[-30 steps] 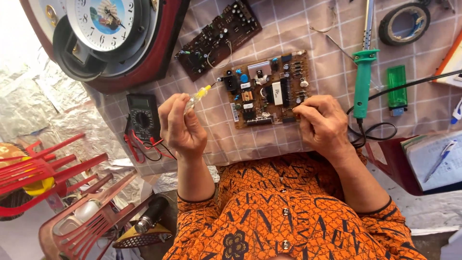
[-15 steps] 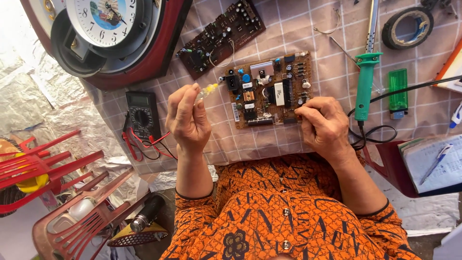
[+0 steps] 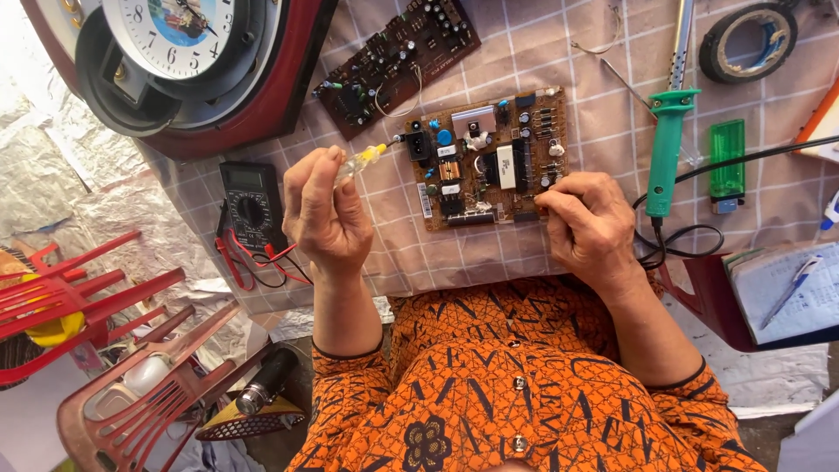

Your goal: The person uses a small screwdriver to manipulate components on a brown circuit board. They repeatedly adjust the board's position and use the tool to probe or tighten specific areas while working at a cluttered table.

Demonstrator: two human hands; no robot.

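Beside the circuit board (image 3: 489, 157), left hand (image 3: 325, 210) grasping tester screwdriver (image 3: 363, 160), tip pointing right; right hand (image 3: 590, 223) pinching board edge

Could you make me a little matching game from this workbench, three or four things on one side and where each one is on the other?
Things:
1. tester screwdriver
2. brown circuit board
3. soldering iron
4. multimeter

Places:
A. lying on the checked cloth past the right hand, beside a green lighter
B. held in the left hand, tip pointing at the board
C. outside the left hand, near the table edge, with red leads
D. between the two hands, its near corner under the right hand's fingertips

Pairs: 1-B, 2-D, 3-A, 4-C
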